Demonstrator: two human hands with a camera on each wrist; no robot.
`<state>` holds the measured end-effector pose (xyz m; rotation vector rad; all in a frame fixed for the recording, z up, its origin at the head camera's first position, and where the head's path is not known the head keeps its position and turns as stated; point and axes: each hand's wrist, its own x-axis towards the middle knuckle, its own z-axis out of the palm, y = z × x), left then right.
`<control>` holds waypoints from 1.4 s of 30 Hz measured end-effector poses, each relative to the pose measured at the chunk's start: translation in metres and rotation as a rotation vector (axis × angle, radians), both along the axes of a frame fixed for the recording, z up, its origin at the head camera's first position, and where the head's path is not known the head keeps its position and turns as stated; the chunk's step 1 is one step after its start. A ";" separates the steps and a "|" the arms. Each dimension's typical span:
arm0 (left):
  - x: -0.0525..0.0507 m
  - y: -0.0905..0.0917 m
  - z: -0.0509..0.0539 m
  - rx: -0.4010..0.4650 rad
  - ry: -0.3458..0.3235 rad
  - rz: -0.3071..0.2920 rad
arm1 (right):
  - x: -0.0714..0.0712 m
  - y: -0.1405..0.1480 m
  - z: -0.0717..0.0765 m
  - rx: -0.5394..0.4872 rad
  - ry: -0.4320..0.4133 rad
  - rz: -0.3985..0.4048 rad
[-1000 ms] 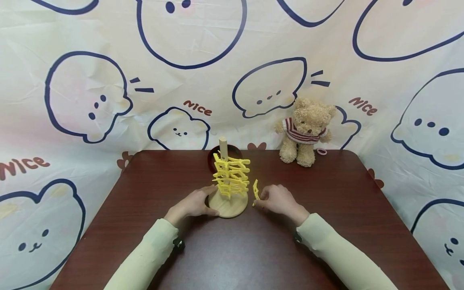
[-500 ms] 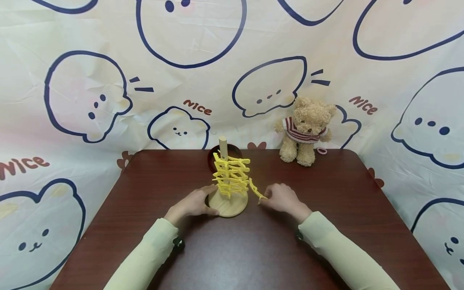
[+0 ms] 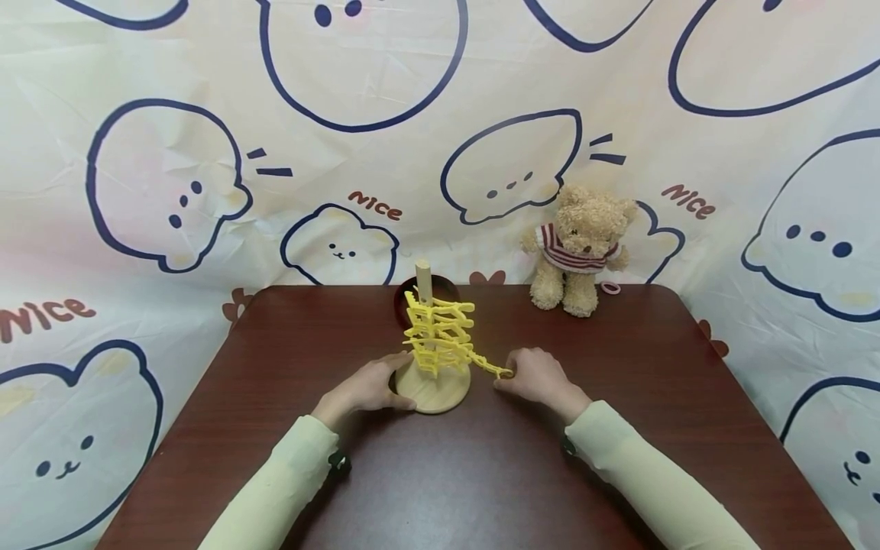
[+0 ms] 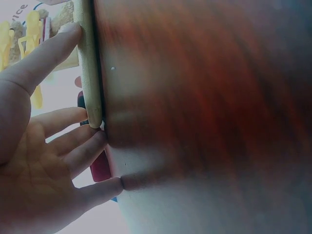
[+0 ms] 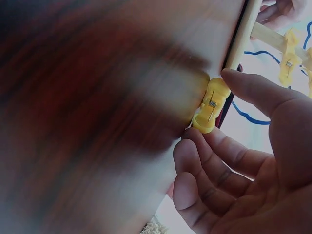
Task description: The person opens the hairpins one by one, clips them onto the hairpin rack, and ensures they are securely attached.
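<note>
A wooden stand has a round base [image 3: 435,395] and an upright post [image 3: 423,281]. Several yellow clothespins [image 3: 443,327] are stacked along that post, pointing sideways. My left hand [image 3: 367,384] holds the base by its left edge; in the left wrist view the thumb and fingers [image 4: 80,151] touch its rim. Right of the stand, my right hand [image 3: 539,376] pinches a yellow clothespin [image 3: 486,364] between thumb and fingers. In the right wrist view this clothespin [image 5: 212,105] shows its metal spring. Its far end meets the lowest clothespins in the head view; whether they touch, I cannot tell.
Behind the stand is a dark red round bowl [image 3: 450,287], partly hidden. A teddy bear [image 3: 580,252] in a striped top sits at the back right, beside a pink ring [image 3: 610,288]. The dark brown table [image 3: 440,489] meets a printed cloth backdrop [image 3: 385,168].
The clothespin in my right hand has swung from nearly upright to pointing left, its far end now at the stacked clothespins. My right hand shifted slightly right; the left hand and stand stayed put.
</note>
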<state>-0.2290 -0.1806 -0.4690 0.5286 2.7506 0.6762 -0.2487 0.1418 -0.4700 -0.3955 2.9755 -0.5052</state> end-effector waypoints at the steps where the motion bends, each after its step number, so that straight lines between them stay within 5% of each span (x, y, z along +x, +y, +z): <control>1: 0.000 0.000 0.000 0.001 0.005 -0.004 | 0.000 0.000 0.000 0.002 0.009 0.003; 23: 0.001 0.000 0.001 0.003 -0.012 0.013 | -0.005 0.015 0.003 -0.113 0.145 0.067; 42: 0.001 0.000 0.001 0.014 0.025 -0.014 | -0.008 0.031 0.034 -0.218 0.248 0.041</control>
